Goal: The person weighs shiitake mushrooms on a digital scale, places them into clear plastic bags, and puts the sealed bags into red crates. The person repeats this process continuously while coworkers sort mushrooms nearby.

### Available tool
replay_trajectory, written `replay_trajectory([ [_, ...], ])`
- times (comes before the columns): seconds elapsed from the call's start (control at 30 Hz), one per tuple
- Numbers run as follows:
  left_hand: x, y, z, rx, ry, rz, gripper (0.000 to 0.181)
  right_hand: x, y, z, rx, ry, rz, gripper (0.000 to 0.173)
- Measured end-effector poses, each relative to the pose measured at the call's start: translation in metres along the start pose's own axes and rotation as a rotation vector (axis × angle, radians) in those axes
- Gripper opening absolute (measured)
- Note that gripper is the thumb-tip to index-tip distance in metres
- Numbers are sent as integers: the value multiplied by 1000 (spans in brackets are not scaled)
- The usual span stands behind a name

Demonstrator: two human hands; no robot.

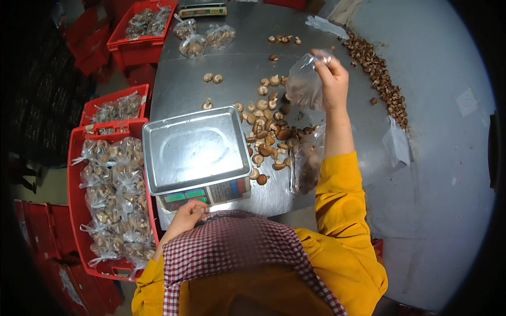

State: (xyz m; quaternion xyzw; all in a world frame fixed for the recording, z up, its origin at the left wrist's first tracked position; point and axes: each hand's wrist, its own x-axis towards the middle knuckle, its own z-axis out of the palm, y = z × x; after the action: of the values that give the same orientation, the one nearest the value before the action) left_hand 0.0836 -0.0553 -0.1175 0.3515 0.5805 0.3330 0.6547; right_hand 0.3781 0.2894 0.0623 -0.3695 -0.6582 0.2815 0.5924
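Observation:
My right hand (334,79) is raised over the steel table, its fingers closed on the rim of a clear plastic bag (304,85) that hangs down. My left hand (187,217) is low at the front of the digital scale (229,191), its fingers curled near the display; whether it grips anything is not clear. A shiny metal tray (195,148) with nothing in it rests on the scale. Loose brown mushrooms (265,134) lie in a heap right of the scale. A stack of clear plastic bags (306,166) lies beside them, partly behind my right forearm.
A red plastic crate (75,189) full of tied mushroom bags (99,197) stands left of the table. More red crates (138,59) stand beyond it. Tied bags (193,45) and a second scale (202,11) are at the table's far end. Small mushrooms (379,75) form a long row at right.

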Motion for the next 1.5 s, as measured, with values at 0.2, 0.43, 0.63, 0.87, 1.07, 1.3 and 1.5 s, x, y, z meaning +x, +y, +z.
replay_trajectory([
  [0.2,33,41,18,-474,-161,111,37,-17,-88,74,383,-347,-211,7],
  [0.43,58,61,-46,-1086,-169,332,53,-84,-55,106,523,-527,-112,19],
  [0.63,61,27,-99,-8,562,279,48,-195,-8,93,477,-565,220,7],
  [0.87,-10,104,-38,511,759,719,78,-226,-41,95,148,-677,246,15],
  [1.07,27,80,-59,1103,892,199,37,-203,-47,120,44,-677,33,11],
  [1.3,19,126,-105,475,1142,758,14,-182,-45,134,108,-667,-54,12],
  [1.5,25,150,-13,1295,772,828,10,-191,-44,139,150,-704,-78,12],
])
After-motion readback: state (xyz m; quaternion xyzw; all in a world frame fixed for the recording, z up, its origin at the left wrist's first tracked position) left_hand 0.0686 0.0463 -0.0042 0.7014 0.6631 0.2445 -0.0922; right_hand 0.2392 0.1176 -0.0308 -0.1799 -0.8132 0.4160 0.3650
